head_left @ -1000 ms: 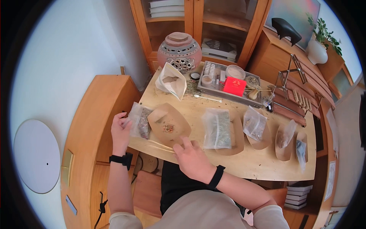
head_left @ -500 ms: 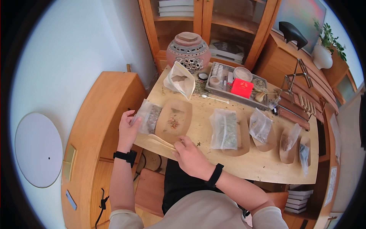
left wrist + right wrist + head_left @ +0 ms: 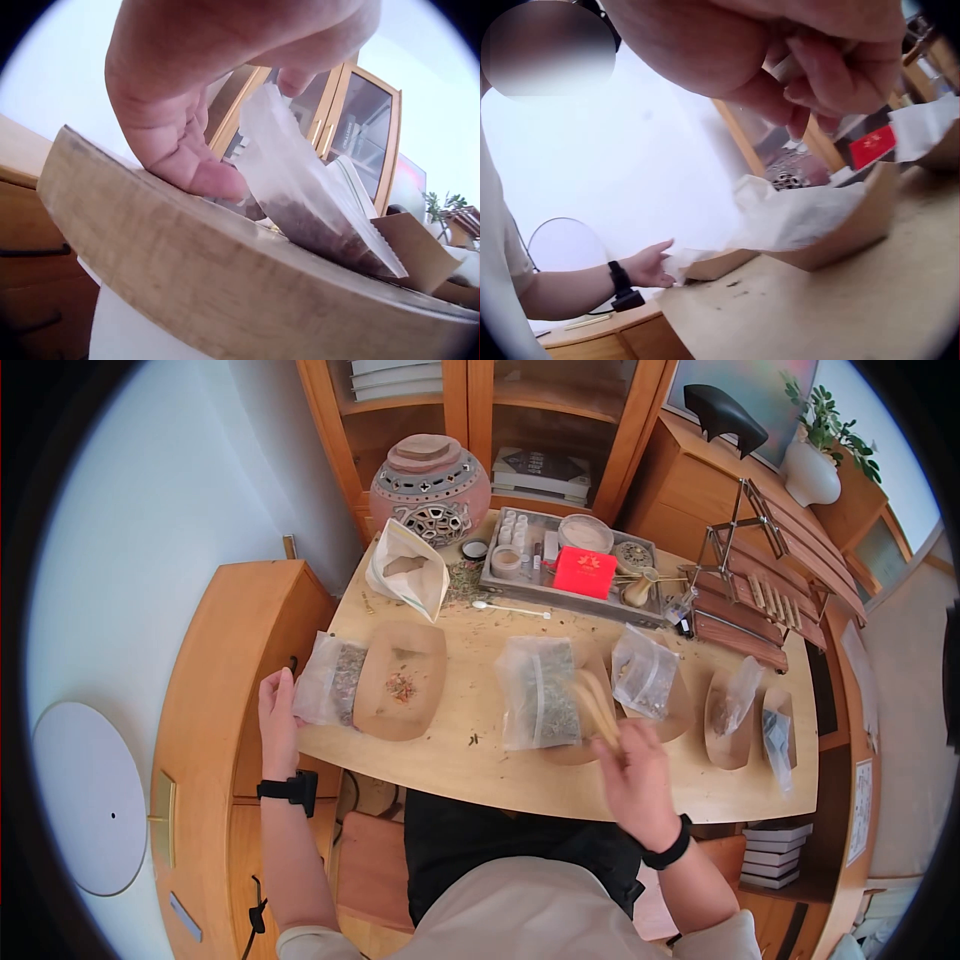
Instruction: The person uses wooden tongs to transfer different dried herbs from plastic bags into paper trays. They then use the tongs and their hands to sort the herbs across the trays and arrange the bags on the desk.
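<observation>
My left hand (image 3: pixel 277 720) is at the left edge of a clear plastic bag (image 3: pixel 322 678) of dark dried flakes. In the left wrist view its thumb and a finger stand apart on either side of the bag's upturned end (image 3: pixel 266 120). The bag leans beside a brown paper tray (image 3: pixel 425 670) with a small heap of reddish bits (image 3: pixel 401 687). My right hand (image 3: pixel 640 775) grips pale wooden tongs (image 3: pixel 597 710), slightly blurred, above the middle tray. A bag of greenish dried herbs (image 3: pixel 545 695) lies against that tray, partly behind the tongs.
Farther right are more trays with bags (image 3: pixel 643 672). At the back stand an opened white pouch (image 3: pixel 420 585), a patterned pot (image 3: pixel 430 490), a grey tray of jars (image 3: pixel 495 585) with a red box (image 3: pixel 585 572), and a white spoon (image 3: pixel 510 609). Loose bits lie scattered over the table.
My right hand has swung the tongs from the front of the left tray rightward to over the middle one. My left hand stays at the bag's edge, its fingers less bent. The head view has shifted.
</observation>
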Action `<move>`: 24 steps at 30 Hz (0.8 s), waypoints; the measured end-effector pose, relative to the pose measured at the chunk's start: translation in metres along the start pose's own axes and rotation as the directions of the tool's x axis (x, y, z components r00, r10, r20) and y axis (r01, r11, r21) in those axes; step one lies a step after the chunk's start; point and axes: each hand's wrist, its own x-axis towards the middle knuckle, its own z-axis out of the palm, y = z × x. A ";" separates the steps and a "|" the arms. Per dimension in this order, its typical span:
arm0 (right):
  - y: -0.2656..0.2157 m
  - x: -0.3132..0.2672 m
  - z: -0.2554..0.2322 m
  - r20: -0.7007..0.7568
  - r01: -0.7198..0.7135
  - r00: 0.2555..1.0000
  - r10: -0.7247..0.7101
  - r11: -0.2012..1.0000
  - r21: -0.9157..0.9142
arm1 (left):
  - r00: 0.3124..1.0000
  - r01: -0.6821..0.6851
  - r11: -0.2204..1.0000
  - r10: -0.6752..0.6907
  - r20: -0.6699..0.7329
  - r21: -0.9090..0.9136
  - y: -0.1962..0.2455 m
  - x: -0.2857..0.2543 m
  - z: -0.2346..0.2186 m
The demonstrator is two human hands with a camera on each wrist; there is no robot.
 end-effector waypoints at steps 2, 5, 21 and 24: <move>0.024 -0.010 -0.014 -0.018 -0.074 0.997 0.074 0.997 -0.015 | 1.000 0.014 1.000 -0.014 -0.023 0.023 0.004 0.001 -0.001; 0.028 -0.018 -0.019 -0.023 -0.181 0.983 0.181 0.982 -0.045 | 0.998 0.026 0.999 -0.024 -0.050 0.041 0.001 0.008 0.003; 0.036 -0.007 0.012 0.111 -0.172 0.978 0.175 0.984 -0.038 | 0.999 0.035 0.992 -0.035 -0.003 0.122 -0.008 0.022 0.006; 0.030 -0.008 0.013 0.079 -0.180 0.981 0.179 0.984 0.012 | 0.998 0.069 0.993 -0.068 -0.019 0.095 0.001 0.018 0.009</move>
